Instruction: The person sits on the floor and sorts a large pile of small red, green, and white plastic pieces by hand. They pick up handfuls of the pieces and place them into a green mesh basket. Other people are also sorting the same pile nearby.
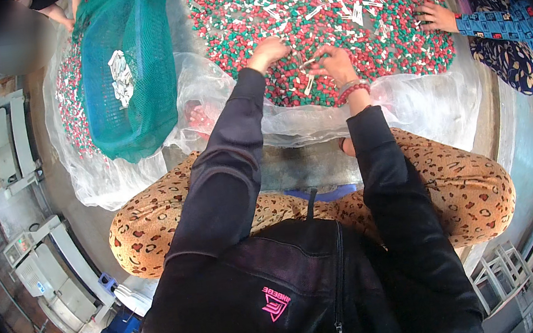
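A wide layer of small red, green and white pieces (pixel 223 20) spreads before me on clear plastic sheeting, with thin white strips (pixel 355 13) scattered among them. My left hand (pixel 271 50) reaches down into the near part of the pile, fingers bent together; what they may hold is hidden. Just right of it, my right hand (pixel 335 64), a red bead bracelet at its wrist, pinches a thin pale strip (pixel 308 63) between thumb and fingertips. Below those fingertips another white strip (pixel 308 85) lies on the pieces.
A blue basket (pixel 93 97) draped in green netting (pixel 164 106) stands left, with white strips (pixel 120 78) inside. At right, a co-worker's hands (pixel 437 17) touch the pile; another person's hand (pixel 69 23) shows upper left. Clear sheeting (pixel 430 102) borders the pile. Machines (pixel 50 283) line the far left.
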{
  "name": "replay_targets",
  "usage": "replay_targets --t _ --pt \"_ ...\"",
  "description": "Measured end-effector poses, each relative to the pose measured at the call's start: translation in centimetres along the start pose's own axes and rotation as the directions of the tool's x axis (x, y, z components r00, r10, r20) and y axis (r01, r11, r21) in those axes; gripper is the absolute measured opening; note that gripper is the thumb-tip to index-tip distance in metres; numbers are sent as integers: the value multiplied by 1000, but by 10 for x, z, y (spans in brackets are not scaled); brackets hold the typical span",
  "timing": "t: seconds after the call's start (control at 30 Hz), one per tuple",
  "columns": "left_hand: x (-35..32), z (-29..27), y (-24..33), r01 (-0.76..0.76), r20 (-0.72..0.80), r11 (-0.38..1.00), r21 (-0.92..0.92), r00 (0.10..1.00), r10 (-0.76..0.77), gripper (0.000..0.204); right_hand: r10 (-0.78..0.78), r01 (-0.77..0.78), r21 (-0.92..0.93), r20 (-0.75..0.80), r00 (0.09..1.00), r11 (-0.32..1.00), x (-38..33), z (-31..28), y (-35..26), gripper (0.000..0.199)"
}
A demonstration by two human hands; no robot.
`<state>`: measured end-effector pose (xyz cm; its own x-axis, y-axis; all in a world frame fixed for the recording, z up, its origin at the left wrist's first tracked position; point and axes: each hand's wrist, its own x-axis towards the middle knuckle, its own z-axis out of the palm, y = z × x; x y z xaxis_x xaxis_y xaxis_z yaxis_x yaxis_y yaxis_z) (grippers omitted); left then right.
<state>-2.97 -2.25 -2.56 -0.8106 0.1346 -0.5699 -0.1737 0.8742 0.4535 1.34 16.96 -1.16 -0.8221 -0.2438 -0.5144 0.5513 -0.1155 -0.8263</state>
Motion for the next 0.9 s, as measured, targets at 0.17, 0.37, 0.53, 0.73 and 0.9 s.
replay_targets --t 0.17,0.37,0.53,0.73,0.9 --pt "-33 -11 -18 44 17 647 -761 999 -49 26 -100 100 12 86 991 995 -8 -11 -30 28" --pt "-50 -25 11 -156 -93 862 -482 988 127 29 -122 118 35 122 985 992 -22 -13 -50 41" --pt "-33 -1 35 -182 -142 982 -54 975 173 24 -42 21 -134 -154 987 991 -19 -24 -38 34" --pt "-35 13 41 -274 -78 874 400 940 331 24 -307 255 -377 -84 948 890 8 -51 9 20" --pt "-36 9 22 -148 -156 877 457 958 243 21 -146 247 -630 208 967 736 -30 -17 2 19"
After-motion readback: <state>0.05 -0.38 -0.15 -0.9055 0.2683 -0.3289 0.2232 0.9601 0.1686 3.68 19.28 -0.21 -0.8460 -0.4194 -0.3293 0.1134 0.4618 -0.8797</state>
